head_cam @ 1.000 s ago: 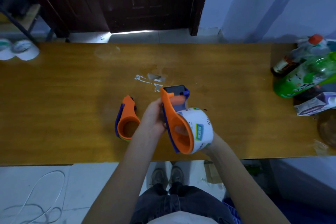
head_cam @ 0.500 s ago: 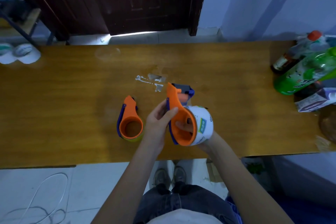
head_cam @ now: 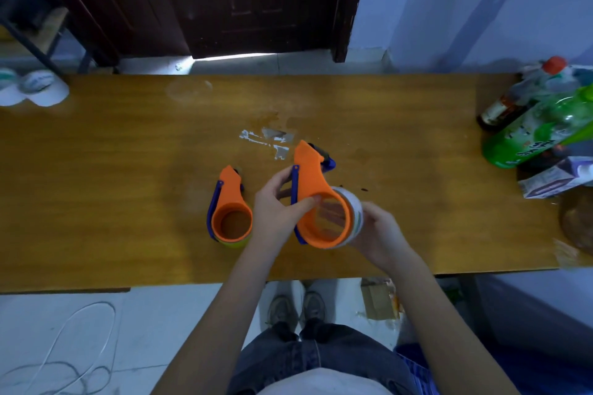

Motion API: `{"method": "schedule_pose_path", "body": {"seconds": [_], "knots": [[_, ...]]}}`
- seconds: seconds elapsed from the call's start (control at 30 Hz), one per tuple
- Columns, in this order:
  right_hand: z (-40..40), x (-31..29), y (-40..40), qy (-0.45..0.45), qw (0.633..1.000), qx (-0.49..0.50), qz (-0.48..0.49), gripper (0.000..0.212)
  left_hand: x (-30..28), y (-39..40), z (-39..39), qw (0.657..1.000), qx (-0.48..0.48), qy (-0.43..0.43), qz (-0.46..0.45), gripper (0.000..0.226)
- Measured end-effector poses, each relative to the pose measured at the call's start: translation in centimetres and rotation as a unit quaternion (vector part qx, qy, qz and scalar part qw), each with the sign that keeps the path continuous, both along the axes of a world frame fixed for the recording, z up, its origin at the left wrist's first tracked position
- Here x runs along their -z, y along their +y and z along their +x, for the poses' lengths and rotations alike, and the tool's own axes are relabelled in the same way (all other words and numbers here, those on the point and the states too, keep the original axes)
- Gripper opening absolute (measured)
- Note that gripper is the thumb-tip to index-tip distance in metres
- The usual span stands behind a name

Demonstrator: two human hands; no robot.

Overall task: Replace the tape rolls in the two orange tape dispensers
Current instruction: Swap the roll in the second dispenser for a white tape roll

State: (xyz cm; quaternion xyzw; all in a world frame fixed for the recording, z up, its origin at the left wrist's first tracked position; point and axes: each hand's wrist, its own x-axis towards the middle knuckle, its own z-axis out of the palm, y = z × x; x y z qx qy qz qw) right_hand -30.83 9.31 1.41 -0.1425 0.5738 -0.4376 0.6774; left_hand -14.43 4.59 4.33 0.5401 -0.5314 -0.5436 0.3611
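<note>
While my left hand [head_cam: 278, 208] pinches the held orange dispenser [head_cam: 316, 199] above the table [head_cam: 128, 170], my right hand [head_cam: 378, 231] cups the white tape roll [head_cam: 354, 218] seated in its ring. The second dispenser [head_cam: 231, 205] lies left, mostly hiding a yellowish roll.

The table [head_cam: 128, 170] looks like smooth varnished wood with a soft shine; both orange dispensers [head_cam: 313, 183] [head_cam: 232, 202] look like matt plastic, and the green bottle [head_cam: 539, 131] like glossy plastic
</note>
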Motion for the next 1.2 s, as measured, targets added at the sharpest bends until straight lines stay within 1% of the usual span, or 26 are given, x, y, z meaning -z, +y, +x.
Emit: {"method": "schedule_pose_path", "body": {"seconds": [0.07,0.1,0.17,0.2,0.23,0.3,0.33,0.43,0.5,0.57,0.63,0.67,0.73,0.83,0.93,1.03,1.1,1.13,1.2], "knots": [[-0.5,-0.4,0.2,0.056,0.998,-0.026,-0.023,0.048,0.7,-0.5,0.3,0.999,0.009,-0.043,-0.007,0.062],[-0.7,-0.7,0.2,0.106,0.992,-0.055,-0.035,0.054,1.1,-0.9,0.3,0.998,0.008,-0.056,-0.004,0.063],[0.3,-0.5,-0.3,0.225,0.962,-0.146,-0.058,0.067,2.1,-1.7,0.5,0.996,-0.001,-0.084,0.009,0.064],[1.0,0.0,-0.6,0.283,0.940,-0.181,-0.060,0.066,2.8,-2.3,0.5,0.994,0.001,-0.108,0.014,0.064],[1.7,0.8,-1.1,0.330,0.920,-0.206,-0.055,0.057,3.4,-2.9,0.5,0.990,0.013,-0.138,0.021,0.065],[3.1,2.3,-1.9,0.376,0.898,-0.227,-0.032,0.035,4.9,-3.7,0.5,0.979,0.040,-0.196,0.037,0.065],[3.5,3.2,-2.3,0.388,0.890,-0.239,-0.017,0.030,5.5,-4.0,0.4,0.973,0.049,-0.219,0.046,0.065],[4.2,4.8,-2.6,0.450,0.846,-0.286,0.011,0.024,7.2,-4.3,0.4,0.955,0.066,-0.282,0.067,0.067],[4.5,5.4,-2.7,0.484,0.823,-0.296,0.019,0.021,7.9,-4.2,0.3,0.947,0.069,-0.304,0.077,0.066],[4.6,6.0,-2.9,0.495,0.817,-0.295,0.018,0.023,8.2,-4.1,0.2,0.943,0.070,-0.316,0.076,0.065],[4.6,6.4,-3.1,0.496,0.818,-0.290,0.013,0.016,8.5,-4.0,0.0,0.940,0.070,-0.327,0.065,0.065],[4.5,6.5,-3.1,0.498,0.819,-0.287,0.012,0.018,8.6,-4.1,-0.2,0.939,0.068,-0.331,0.058,0.066],[4.4,6.4,-3.1,0.501,0.818,-0.283,0.008,0.029,8.7,-4.2,-0.4,0.937,0.063,-0.339,0.049,0.066],[4.5,6.3,-3.3,0.505,0.819,-0.272,0.001,0.017,8.6,-4.5,-0.5,0.933,0.064,-0.353,0.038,0.064],[4.5,6.6,-3.5,0.508,0.819,-0.269,0.000,0.017,8.6,-4.6,-0.5,0.925,0.067,-0.374,0.010,0.057],[4.4,6.9,-3.6,0.507,0.817,-0.274,0.005,0.020,8.8,-4.6,-0.6,0.914,0.074,-0.400,-0.007,0.065],[4.3,7.0,-3.5,0.507,0.817,-0.275,-0.001,0.009,8.7,-4.5,-0.6,0.907,0.078,-0.414,-0.008,0.067],[4.3,7.1,-3.6,0.506,0.817,-0.277,-0.003,0.008,8.6,-4.5,-0.7,0.904,0.082,-0.419,-0.009,0.067],[4.2,7.4,-3.6,0.502,0.818,-0.280,-0.005,0.014,8.4,-4.4,-0.7,0.899,0.091,-0.428,-0.006,0.069]]}}
